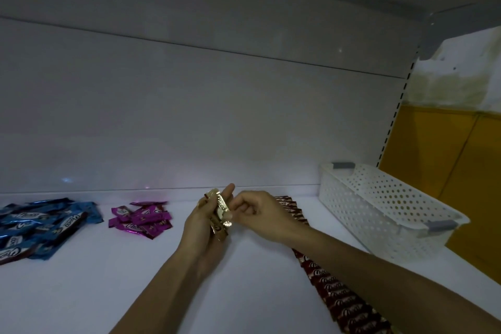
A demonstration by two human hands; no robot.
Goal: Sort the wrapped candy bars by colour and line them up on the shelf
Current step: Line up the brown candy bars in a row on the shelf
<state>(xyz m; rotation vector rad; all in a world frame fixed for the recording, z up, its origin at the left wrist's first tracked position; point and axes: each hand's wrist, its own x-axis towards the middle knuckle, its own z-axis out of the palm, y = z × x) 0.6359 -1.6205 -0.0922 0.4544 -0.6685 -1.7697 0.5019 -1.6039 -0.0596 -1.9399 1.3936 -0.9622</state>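
Closest to me, the red bars lie in one overlapping row that runs from the front of the shelf toward its back, passing under my right forearm. I take that colour as already lined up.

A little further in, both hands are raised just above the shelf. My left hand is wrapped round a small bundle of gold bars, which stand roughly on end in the palm. My right hand has its fingers curled, with thumb and forefinger at the lower edge of the front wrapper. It looks like a pinch on one bar, though the contact is small in view.

So I judge the step in hand to be starting the gold line. The next move calls for drawing a single bar free without loosening the rest, then laying it flat on the bare strip between the red row and the pink bars.

The pink bars are in a loose pile, and further left the blue bars are in a bigger heap. Neither is in a line yet.

Off to the right sits a white perforated basket, with the grey back panel behind everything
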